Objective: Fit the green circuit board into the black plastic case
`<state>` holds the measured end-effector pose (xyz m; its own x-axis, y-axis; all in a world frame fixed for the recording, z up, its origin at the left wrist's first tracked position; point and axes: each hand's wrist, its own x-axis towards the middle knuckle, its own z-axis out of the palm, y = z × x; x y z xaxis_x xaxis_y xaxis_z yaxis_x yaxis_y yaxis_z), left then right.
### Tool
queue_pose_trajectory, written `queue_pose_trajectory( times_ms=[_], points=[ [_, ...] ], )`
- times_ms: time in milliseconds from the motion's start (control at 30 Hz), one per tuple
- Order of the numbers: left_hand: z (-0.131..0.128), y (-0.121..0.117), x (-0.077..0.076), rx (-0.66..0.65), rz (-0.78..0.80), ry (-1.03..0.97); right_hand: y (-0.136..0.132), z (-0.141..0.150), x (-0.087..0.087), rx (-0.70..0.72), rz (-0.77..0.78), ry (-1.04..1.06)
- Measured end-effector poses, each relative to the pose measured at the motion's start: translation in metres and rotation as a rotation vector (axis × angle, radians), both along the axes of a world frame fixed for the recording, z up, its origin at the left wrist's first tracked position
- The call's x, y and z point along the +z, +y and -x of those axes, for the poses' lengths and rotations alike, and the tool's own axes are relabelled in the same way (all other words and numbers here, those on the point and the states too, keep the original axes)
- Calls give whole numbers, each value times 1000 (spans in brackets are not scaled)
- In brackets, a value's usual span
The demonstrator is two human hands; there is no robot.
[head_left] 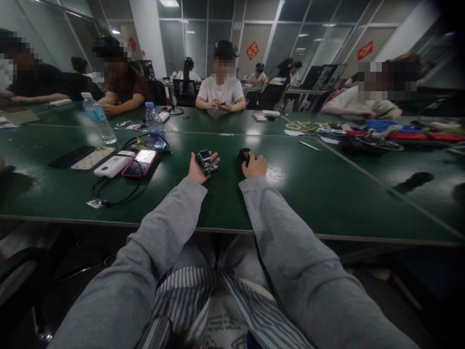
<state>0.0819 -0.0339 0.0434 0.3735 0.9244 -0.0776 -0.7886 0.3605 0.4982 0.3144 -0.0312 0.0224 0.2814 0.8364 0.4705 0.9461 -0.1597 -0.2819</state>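
A green circuit board (208, 166) with a small screen (204, 154) rests in my left hand (196, 170), palm up, its thumb along one side and fingertips showing past the other. My right hand (255, 166) grips a small black box (244, 154) on the green table, fingers over its near right side. The box looks open at the top; part of it is hidden under the fingers. Board and box are apart, with bare tabletop between my hands.
Left of my hands lie a red-edged phone (140, 163), a white power bank (114, 164) with a black cable, and more phones. Two water bottles (155, 126) stand behind. A pen (310, 146) and a pile of cables (381, 133) lie at right. Several people sit around the table (218, 208).
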Motion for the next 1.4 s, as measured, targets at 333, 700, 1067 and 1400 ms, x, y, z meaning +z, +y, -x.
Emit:
queue_pose_trajectory(
  times_ms=[333, 700, 1067, 1400],
  points=[
    [-2, -5, 5, 35, 7, 50, 2, -2, 1, 23, -23, 63],
    [-2, -6, 5, 25, 10, 46, 4, -5, 2, 53, -39, 90],
    [-1, -4, 3, 19, 10, 36, 13, -12, -6, 86, -41, 137],
    [-1, 0, 1, 23, 21, 35, 11, -10, -5, 98, -8, 159]
  ],
)
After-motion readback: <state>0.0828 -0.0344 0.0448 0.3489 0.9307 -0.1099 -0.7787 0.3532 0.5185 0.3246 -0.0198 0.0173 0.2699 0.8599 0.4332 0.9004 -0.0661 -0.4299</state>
